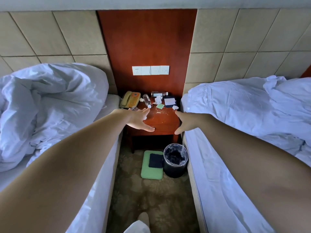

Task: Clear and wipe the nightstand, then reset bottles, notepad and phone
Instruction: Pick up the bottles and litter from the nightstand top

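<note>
The red-brown nightstand (161, 117) stands between two beds. On it lie a beige phone with an orange keypad (130, 99), a clear bottle on its side (147, 100), a second bottle lying at the back (159, 94), a white notepad on a dark holder (169, 101), a green card (160, 106) and crumpled tissues (157, 99). A wet patch glistens near the front. My left hand (139, 121) reaches out flat over the left front corner, fingers straight. My right hand (182, 121) stretches open over the right front corner, close to a tissue ball (175, 107).
A black bin with a clear liner (175, 160) stands on the carpet under the nightstand's right side. Beside it lies a green pad (151, 170) with a dark folded cloth (155, 160) on it. Beds with rumpled white duvets flank the narrow aisle. Wall switches (150, 70) sit above.
</note>
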